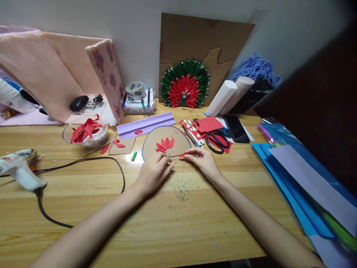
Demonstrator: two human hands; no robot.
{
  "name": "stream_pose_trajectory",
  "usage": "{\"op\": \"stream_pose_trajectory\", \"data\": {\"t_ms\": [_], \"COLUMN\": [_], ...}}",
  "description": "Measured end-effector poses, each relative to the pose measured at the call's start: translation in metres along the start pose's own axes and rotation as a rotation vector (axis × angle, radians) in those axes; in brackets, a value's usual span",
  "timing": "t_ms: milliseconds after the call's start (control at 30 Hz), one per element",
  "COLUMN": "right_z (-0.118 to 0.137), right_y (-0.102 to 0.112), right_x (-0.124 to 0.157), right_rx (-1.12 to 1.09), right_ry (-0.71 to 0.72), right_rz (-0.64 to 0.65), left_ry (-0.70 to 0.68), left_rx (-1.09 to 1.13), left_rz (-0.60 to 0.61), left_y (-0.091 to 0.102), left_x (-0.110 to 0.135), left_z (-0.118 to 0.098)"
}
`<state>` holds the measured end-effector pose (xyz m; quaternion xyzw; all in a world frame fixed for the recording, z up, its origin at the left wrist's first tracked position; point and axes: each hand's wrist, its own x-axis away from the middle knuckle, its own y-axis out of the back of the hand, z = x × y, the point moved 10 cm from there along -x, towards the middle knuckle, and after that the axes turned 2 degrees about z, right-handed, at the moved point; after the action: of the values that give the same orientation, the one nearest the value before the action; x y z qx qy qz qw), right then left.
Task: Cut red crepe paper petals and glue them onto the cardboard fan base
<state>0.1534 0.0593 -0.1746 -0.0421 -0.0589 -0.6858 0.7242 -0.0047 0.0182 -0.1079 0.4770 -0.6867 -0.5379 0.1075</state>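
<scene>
— Where is the small, slender red strip of paper-like material point(182, 155) held?
— Between the left hand point(153, 171) and the right hand point(205, 162), both bare, at the near edge of a rounded brown cardboard piece outlined in blue point(180, 143). It is pinched in the right fingertips, its long axis turned sideways, toward the left hand.
— The right hand is nearer, then?
— It is in contact. The left is set apart across a small gap, its fingers curled at the cardboard's near edge. Whether anything is gripped there cannot be told; the fingertips are partly hidden.
— And the fan of pointed red petals point(165, 144)?
— It is laid on the cardboard, left of the strip and just beyond the left fingers.
— What is seen farther out?
— Black-handled scissors point(222, 147) are placed beyond the right hand; to the left, a clear round bowl of red scraps point(67, 140) and a white glue gun point(23, 172) are seen.
</scene>
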Motion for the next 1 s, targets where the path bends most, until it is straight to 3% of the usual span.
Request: {"op": "stream_pose_trajectory", "data": {"t_ms": [233, 600, 1000], "right_z": [0.004, 0.016, 0.048], "right_y": [-0.017, -0.015, -0.029], "right_x": [-0.001, 0.001, 0.01], "right_rx": [0.115, 0.306, 0.64], "right_ry": [0.077, 0.202, 0.479], "right_rz": [-0.026, -0.063, -0.037], "left_ry": [0.086, 0.111, 0.119], "left_rx": [0.04, 0.056, 0.059], "left_rz": [0.005, 0.004, 0.015], "left_y": [-0.002, -0.003, -0.006], "left_x": [-0.001, -0.001, 0.0], "left_z": [0.011, 0.013, 0.014]}}
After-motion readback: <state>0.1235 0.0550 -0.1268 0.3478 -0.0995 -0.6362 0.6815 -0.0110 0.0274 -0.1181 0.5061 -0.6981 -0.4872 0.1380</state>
